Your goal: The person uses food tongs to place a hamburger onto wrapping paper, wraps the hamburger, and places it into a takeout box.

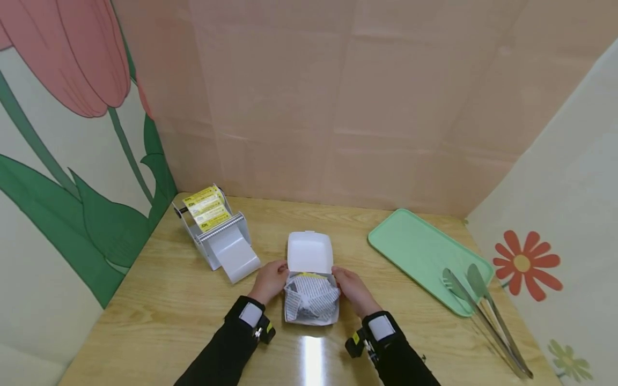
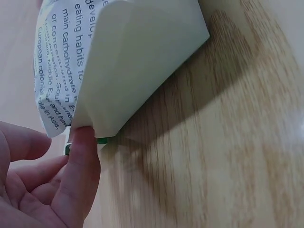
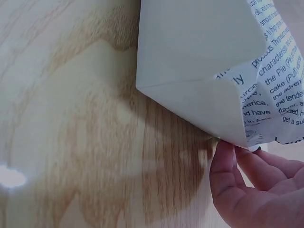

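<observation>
A small white clamshell food box (image 1: 310, 252) stands in front of me, its lid raised at the back. Inside sits a bundle wrapped in printed paper (image 1: 311, 300), with a yellow strip showing behind it. My left hand (image 1: 271, 281) pinches the box's rear left corner between thumb and fingers. At the rear right corner my right hand (image 1: 355, 291) pinches the box the same way. Each wrist view shows a box side wall (image 2: 137, 61) with printed wrap (image 3: 280, 90) rising above it. What the wrap encloses is hidden.
Left of the box is a label dispenser (image 1: 232, 247) with a roll of yellow labels (image 1: 207, 208). On the right a green tray (image 1: 410, 246) lies on the wooden table (image 1: 159, 321), with metal tongs (image 1: 497, 327) resting across its near corner. Papered walls border the table.
</observation>
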`<action>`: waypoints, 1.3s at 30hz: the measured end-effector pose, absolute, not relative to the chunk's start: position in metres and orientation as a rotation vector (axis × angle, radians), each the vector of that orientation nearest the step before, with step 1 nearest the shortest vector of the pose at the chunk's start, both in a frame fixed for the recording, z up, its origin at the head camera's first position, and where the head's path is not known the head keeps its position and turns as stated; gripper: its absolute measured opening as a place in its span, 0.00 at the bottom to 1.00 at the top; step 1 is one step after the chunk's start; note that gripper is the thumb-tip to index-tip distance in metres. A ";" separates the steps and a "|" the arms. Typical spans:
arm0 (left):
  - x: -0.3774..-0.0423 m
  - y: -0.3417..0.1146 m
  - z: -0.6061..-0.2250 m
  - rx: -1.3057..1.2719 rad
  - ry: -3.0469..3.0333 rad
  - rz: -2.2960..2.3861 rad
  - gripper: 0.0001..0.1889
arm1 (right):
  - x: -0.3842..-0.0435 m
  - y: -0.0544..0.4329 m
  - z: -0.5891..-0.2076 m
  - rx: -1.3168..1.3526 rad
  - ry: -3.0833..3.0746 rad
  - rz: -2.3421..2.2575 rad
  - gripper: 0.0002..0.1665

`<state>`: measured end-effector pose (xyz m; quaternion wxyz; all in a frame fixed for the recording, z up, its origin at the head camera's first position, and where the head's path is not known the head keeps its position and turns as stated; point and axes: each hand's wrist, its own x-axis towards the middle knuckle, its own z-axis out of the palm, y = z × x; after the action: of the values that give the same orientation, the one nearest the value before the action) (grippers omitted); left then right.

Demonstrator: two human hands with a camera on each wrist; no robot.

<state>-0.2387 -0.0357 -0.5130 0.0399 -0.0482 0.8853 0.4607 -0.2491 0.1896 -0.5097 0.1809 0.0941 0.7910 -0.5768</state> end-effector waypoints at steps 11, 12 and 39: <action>-0.234 -0.033 -0.509 -0.141 2.722 1.471 0.17 | -0.245 0.191 -0.501 0.220 2.199 -1.629 0.33; -0.235 -0.033 -0.509 -0.151 2.710 1.474 0.17 | -0.245 0.191 -0.500 0.219 2.183 -1.639 0.33; -0.236 -0.032 -0.508 -0.174 2.438 1.649 0.19 | -0.248 0.194 -0.501 0.238 2.086 -1.698 0.23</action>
<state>-0.2358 -0.0322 -0.5080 0.0965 -0.0588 0.8230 0.5567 -0.2481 0.1938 -0.5011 0.2191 0.0859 0.7538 -0.6135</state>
